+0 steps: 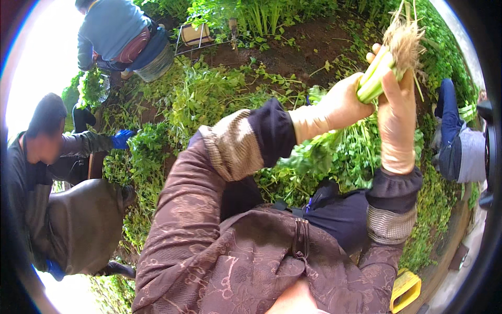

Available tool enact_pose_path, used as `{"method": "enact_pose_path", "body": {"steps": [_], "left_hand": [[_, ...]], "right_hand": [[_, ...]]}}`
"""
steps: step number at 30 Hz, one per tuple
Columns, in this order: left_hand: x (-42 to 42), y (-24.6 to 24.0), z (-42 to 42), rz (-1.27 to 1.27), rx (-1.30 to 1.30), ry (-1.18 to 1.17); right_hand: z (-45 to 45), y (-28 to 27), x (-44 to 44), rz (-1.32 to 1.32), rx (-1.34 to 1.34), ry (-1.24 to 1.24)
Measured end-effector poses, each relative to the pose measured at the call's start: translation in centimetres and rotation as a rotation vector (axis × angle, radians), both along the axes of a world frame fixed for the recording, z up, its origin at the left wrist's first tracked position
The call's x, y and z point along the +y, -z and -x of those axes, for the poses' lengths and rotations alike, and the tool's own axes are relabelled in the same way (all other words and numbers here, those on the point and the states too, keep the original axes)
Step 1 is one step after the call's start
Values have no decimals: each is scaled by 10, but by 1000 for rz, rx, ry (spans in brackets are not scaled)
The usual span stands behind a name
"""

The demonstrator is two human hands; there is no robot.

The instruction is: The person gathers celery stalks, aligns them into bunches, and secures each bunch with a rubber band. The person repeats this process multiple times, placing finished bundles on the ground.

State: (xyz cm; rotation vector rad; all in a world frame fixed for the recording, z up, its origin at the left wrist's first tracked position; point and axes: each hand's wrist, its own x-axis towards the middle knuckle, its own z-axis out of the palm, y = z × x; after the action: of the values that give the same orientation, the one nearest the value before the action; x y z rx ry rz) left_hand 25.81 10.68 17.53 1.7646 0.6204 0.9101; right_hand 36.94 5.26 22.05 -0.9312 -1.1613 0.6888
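Observation:
A celery bunch [372,84] is raised at the upper right, its pale stalks tilted and its tangled, dry-looking roots [406,39] pointing up. My left hand [341,103], in a thin cream glove, grips the stalks from the left. Around the root end is my right hand [398,104], gloved alike, its thumb against the stalks and fingertips showing behind them. Blurred green leaves [310,155] hang below my left hand; whether all belong to this bunch I cannot tell. Beneath my hands lie loose leafy celery stems [355,157].
At the left a co-worker with a blue glove [123,139] reaches to the greens. Another person [117,35] bends at the upper left, beside a metal frame [200,44]. A third person [457,137] is at the far right. Standing celery [259,15] grows ahead; a yellow container [406,290] lies lower right.

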Motion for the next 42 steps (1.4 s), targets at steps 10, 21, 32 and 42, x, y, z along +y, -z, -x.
{"method": "enact_pose_path", "body": {"steps": [10,21,32,42], "left_hand": [[104,75,69,623,151,731],[495,244,328,-602,1109,-736],[389,293,306,-450,1298,-726],[184,232,294,-303,622,-542]], "right_hand": [[19,65,102,567,254,-388],[-12,189,155,896,308,-193],[16,212,159,941,486,-122],[58,177,156,857,420,-208]]}}
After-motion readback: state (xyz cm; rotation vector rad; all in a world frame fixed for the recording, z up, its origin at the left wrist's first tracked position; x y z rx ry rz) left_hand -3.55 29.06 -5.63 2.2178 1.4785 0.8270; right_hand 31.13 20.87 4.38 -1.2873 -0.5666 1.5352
